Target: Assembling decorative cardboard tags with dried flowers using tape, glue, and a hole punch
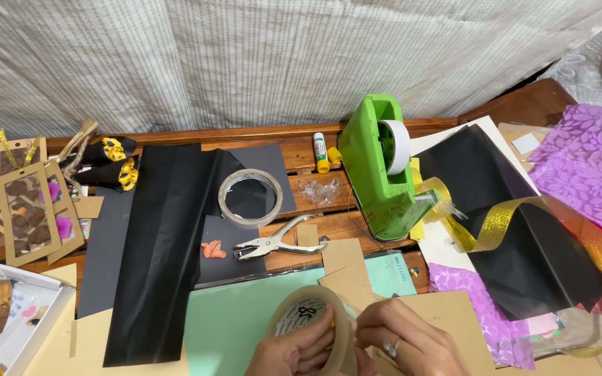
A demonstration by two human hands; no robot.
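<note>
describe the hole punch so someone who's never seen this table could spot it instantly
Start at the big green tape dispenser at the back of the wooden table. Look left and toward the person: the hole punch lies flat just below the loose clear tape roll, beside black paper. It is the only bare-metal, plier-shaped tool there.

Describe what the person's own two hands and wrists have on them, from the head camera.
Both hands are bare: no gloves, and no sleeves reach the part of the wrists in view. The right hand wears a silver-coloured ring with a raised top on one finger. The left hand shows no ring, watch or band on the part that is visible; its lower part is cut off by the frame edge.
</note>
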